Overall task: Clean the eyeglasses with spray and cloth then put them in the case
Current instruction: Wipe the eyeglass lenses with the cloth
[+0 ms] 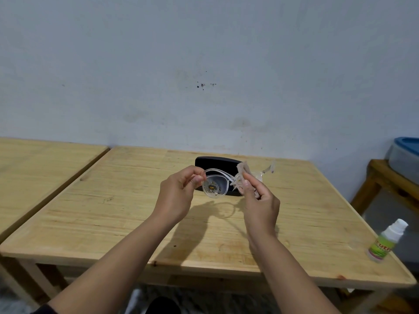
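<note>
I hold clear-framed eyeglasses [214, 185] above the middle of the wooden table [113, 211]. My left hand [179, 196] pinches the left end of the frame; that lens shows droplets. My right hand [258, 200] presses a small pale cloth [243, 169] around the right lens, hiding most of it. One temple arm [269, 168] sticks out to the right. The black glasses case [217, 163] lies on the table just behind the glasses, partly hidden by them. The small spray bottle [385, 242], white cap and green label, stands at the table's right edge.
A second wooden table [40, 164] adjoins on the left with a narrow gap. A grey wall rises right behind the tables. At the far right a blue-lidded container [405, 155] rests on a wooden stand [385, 177].
</note>
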